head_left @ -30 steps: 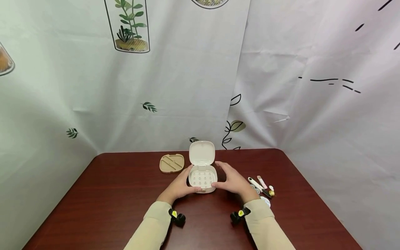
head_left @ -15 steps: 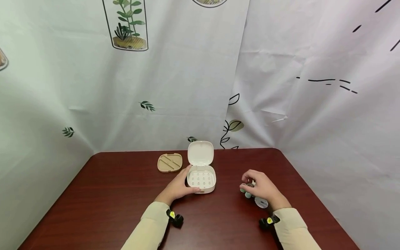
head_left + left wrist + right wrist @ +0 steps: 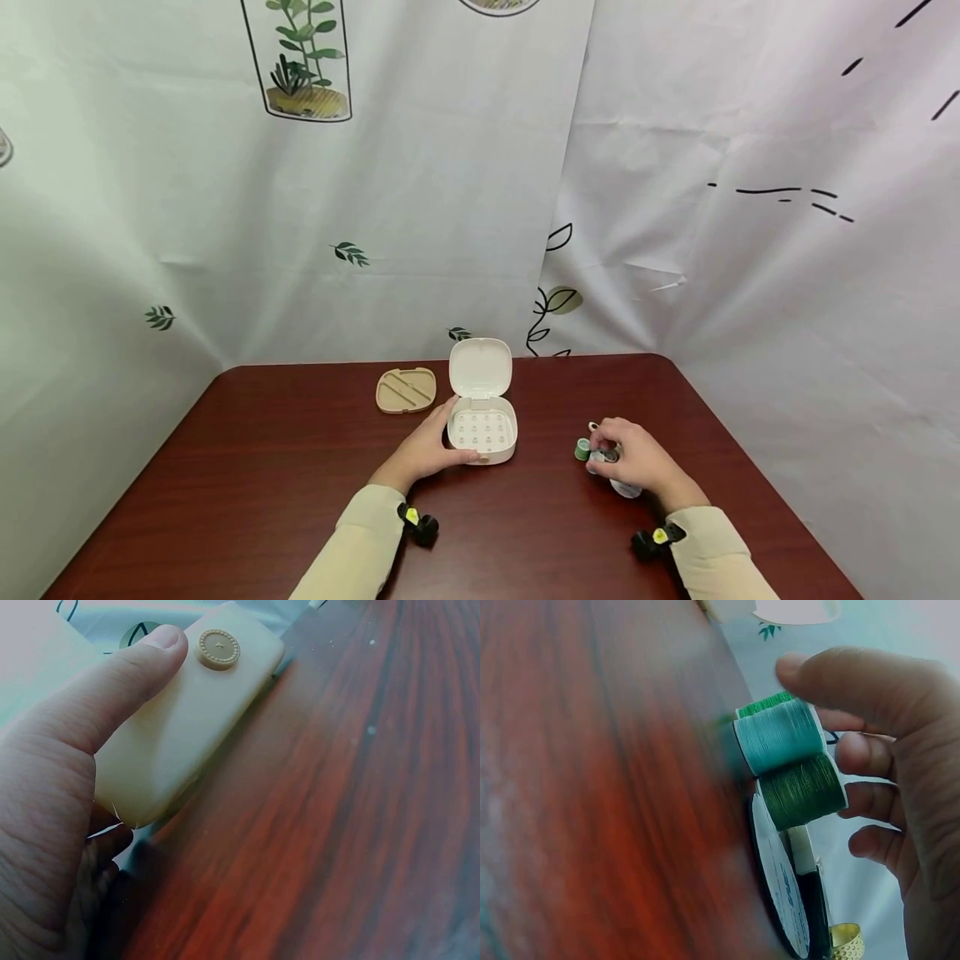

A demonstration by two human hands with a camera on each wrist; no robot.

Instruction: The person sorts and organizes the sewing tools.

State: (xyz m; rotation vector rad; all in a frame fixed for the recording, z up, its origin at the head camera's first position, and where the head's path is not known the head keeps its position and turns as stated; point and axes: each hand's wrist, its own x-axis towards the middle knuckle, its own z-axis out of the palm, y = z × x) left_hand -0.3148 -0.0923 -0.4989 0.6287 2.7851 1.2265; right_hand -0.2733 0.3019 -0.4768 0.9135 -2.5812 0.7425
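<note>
A small white sewing box stands with its lid raised, and rows of short pegs show inside. My left hand holds its left side, the thumb across the front beside a tan button-shaped catch. On the right, my right hand is at several thread spools, fingers loosely bent. In the right wrist view its thumb is above a light teal spool, and the other fingers are behind. A dark green spool and a bright green spool stand beside it. No spool is lifted.
A tan divided tray lies left of the box near the table's back edge. By the spools are a white disc, a black-and-white tool and a gold thimble. A printed curtain hangs behind the table.
My right hand has left the box's right side and moved right to the spools, then shifted slightly toward the pale one. My left hand has kept its hold on the box.
</note>
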